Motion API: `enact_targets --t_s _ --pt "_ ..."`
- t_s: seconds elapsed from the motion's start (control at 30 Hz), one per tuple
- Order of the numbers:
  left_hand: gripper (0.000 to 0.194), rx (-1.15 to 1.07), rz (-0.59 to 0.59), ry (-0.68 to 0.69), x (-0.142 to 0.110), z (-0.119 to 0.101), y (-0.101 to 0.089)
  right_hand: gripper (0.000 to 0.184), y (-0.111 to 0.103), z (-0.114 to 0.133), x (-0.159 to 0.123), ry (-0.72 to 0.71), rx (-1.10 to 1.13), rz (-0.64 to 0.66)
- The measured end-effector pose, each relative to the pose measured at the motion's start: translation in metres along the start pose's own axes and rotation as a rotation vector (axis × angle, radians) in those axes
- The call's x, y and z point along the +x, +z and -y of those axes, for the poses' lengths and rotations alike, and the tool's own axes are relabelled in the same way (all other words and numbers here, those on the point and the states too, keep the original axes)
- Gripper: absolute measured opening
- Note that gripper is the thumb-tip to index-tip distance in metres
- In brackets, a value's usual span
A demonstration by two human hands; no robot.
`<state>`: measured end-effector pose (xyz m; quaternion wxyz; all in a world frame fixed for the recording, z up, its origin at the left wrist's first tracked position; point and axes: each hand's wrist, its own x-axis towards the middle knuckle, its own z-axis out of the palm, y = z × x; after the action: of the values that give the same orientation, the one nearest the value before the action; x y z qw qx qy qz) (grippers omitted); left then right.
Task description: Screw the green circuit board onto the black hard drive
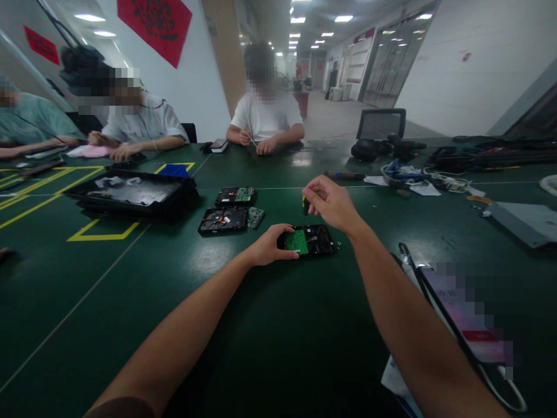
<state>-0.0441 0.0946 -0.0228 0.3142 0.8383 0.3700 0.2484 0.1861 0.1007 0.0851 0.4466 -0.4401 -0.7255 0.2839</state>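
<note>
A black hard drive lies on the green table in front of me, its green circuit board facing up. My left hand grips the drive's left end, thumb on the near edge and fingers on the far side. In my right hand is a screwdriver with a yellow and black handle, held upright with its shaft down at the board's right edge. Tiny screws lie beside the drive's right end. Farther left are another hard drive, an opened-up drive and a loose circuit board.
Stacked black trays stand at the left. A phone lies by my right forearm. Tangled cables, a pen-like tool and a grey metal box are at the right. Co-workers sit across the table.
</note>
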Motion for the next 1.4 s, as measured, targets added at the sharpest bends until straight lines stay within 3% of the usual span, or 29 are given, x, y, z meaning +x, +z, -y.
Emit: enact_targets --t_s 0.33,0.57,0.93,1.4 --pt "0.079 -0.005 0.017 -0.013 0.000 -0.004 -0.002 0.019 -0.001 0.002 0.000 -0.182 -0.321 -0.099" --pt "0.079 -0.013 0.010 -0.004 0.000 -0.002 -0.001 0.024 0.000 -0.008 0.002 -0.177 -0.255 -0.133" --pt "0.077 -0.007 0.011 0.003 0.000 0.000 -0.001 0.024 -0.006 0.007 -0.001 -0.173 -0.306 -0.014" --pt "0.077 -0.009 0.014 -0.003 0.000 -0.004 -0.003 0.020 -0.006 0.005 -0.001 -0.175 -0.260 -0.034"
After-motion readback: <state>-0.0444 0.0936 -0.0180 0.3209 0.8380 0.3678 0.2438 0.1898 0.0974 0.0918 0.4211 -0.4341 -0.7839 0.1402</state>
